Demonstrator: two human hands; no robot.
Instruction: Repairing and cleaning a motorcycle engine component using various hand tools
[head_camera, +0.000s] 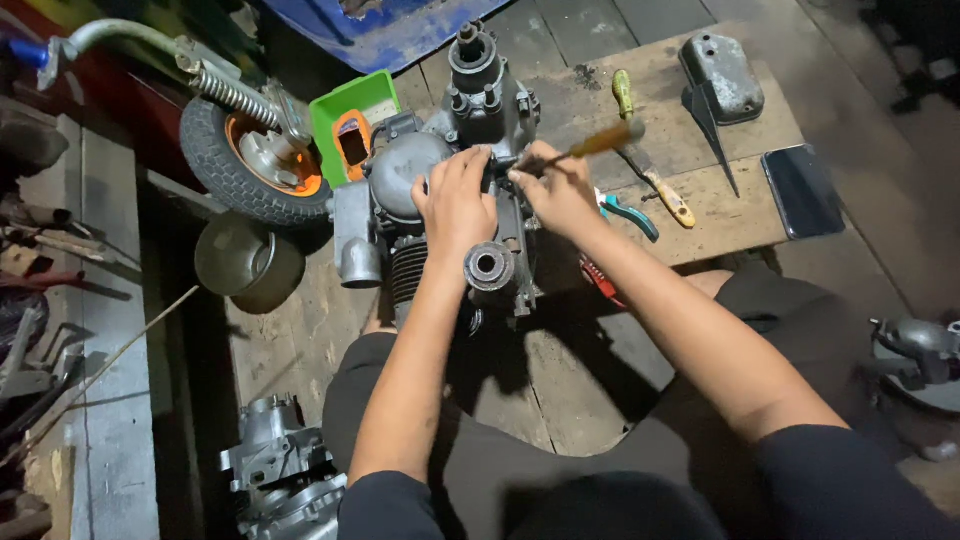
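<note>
A grey metal engine (470, 110) lies on a wooden floor board in front of me. My left hand (455, 205) rests flat on top of the engine, fingers spread over its casing. My right hand (560, 195) grips a screwdriver with an amber handle (605, 140), its tip pointing down into the engine beside my left fingers. A round shaft end (488, 266) sticks out of the engine toward me, just below my left wrist.
A small wheel with an orange hub (255, 155) stands at the left, next to a green tray (350, 115) and a metal pot (245, 265). More screwdrivers (650, 175), pliers (630, 215), a grey cover (722, 75) and a dark phone (803, 190) lie right. Another engine part (280, 475) sits lower left.
</note>
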